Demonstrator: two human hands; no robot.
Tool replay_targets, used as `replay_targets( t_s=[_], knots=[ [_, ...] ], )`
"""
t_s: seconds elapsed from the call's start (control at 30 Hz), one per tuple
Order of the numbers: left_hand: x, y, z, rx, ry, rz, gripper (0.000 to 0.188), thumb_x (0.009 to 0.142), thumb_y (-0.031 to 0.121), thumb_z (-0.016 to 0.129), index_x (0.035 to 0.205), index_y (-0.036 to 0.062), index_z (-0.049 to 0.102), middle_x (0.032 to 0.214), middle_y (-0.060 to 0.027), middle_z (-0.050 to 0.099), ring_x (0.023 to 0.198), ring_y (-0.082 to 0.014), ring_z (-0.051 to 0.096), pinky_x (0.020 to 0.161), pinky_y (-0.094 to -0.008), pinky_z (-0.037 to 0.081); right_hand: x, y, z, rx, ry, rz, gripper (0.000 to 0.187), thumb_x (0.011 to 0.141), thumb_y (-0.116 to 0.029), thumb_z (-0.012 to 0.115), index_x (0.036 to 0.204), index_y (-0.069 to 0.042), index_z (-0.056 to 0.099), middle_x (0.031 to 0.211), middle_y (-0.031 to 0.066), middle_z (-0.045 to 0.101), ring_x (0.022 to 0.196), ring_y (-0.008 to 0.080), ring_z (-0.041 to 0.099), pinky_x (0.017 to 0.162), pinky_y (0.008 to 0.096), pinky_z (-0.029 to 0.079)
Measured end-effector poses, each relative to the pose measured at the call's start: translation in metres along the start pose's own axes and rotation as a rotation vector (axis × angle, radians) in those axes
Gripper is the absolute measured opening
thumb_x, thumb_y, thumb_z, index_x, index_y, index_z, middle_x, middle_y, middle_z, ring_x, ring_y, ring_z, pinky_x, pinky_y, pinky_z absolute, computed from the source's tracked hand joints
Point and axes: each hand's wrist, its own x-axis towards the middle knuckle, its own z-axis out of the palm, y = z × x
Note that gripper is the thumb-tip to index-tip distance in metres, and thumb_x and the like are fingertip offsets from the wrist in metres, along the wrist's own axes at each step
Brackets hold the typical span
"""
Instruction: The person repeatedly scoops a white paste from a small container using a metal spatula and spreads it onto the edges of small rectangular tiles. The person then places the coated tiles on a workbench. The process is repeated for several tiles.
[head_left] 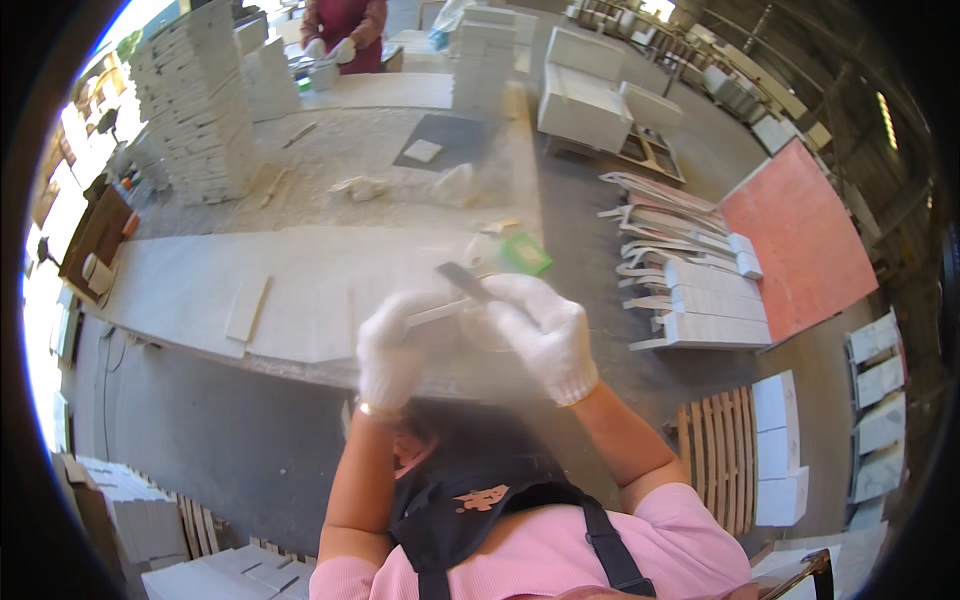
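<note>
Pinching dark flat bar [466, 282] in right hand [541, 328], pale strip [438, 313] in left hand [391, 348]; could chip strip by over-pressing.

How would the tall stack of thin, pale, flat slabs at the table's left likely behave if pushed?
The tall stack of thin, pale, flat slabs would probably resist a low push, given its many layers. Pushed near the top, it might tip, being taller than wide. Individual slabs could slide out, since their edges look unevenly aligned.
</note>
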Motion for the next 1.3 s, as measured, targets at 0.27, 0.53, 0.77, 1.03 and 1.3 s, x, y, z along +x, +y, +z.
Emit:
replay_targets(
  t_s=[0.27, 0.53, 0.77, 1.03, 1.3],
  knots=[
    [0.001, 0.003, -0.005, 0.346, 0.017, 0.203, 0.032, 0.084, -0.016, 0.059, 0.107, 0.0012, 0.072, 0.097, -0.0076, 0.073, 0.089, -0.0137, 0.068, 0.081, -0.0278, 0.055, 0.003, -0.010, 0.008, 0.064, -0.063, 0.146, 0.024, 0.093, -0.004, 0.068, 0.116, 0.001, 0.070, 0.109, 0.0151, 0.074, 0.095, 0.0190, 0.072, 0.083, 0.0295, 0.055],
    [-0.002, 0.009, -0.008, 0.343, 0.031, 0.141, 0.027, 0.086, -0.012, 0.061, 0.105, 0.0022, 0.074, 0.097, -0.0083, 0.074, 0.088, -0.0152, 0.070, 0.080, -0.0281, 0.056, -0.002, -0.005, 0.019, 0.059, -0.003, -0.024, 0.025, 0.088, -0.003, 0.072, 0.113, -0.001, 0.071, 0.098, 0.0151, 0.072, 0.087, 0.0256, 0.070, 0.082, 0.0346, 0.054],
    [-0.003, 0.003, -0.007, 0.326, 0.042, 0.106, 0.027, 0.086, -0.012, 0.062, 0.108, 0.0005, 0.073, 0.097, -0.0064, 0.074, 0.088, -0.0130, 0.068, 0.079, -0.0277, 0.055, -0.010, -0.003, 0.015, 0.007, 0.025, -0.090, 0.026, 0.084, -0.001, 0.074, 0.110, -0.003, 0.072, 0.096, 0.0169, 0.070, 0.084, 0.0289, 0.068, 0.080, 0.0367, 0.054],
    [-0.002, -0.001, -0.006, 0.371, 0.078, 0.199, 0.022, 0.085, -0.010, 0.066, 0.104, 0.0001, 0.072, 0.090, -0.0054, 0.072, 0.079, -0.0114, 0.066, 0.069, -0.0273, 0.054, -0.008, -0.001, 0.018, 0.114, 0.100, 0.018, 0.024, 0.086, -0.004, 0.074, 0.110, -0.007, 0.073, 0.087, 0.0124, 0.071, 0.083, 0.0291, 0.069, 0.078, 0.0376, 0.055],
    [0.013, 0.006, -0.013, 0.248, 0.028, -0.104, 0.025, 0.086, -0.006, 0.067, 0.111, 0.0004, 0.068, 0.093, -0.0075, 0.072, 0.079, -0.0140, 0.066, 0.070, -0.0278, 0.056, -0.017, -0.008, 0.020, 0.168, -0.089, -0.068, 0.028, 0.090, 0.000, 0.072, 0.118, -0.001, 0.070, 0.098, 0.0099, 0.075, 0.085, 0.0169, 0.070, 0.077, 0.0294, 0.056]
  ],
)
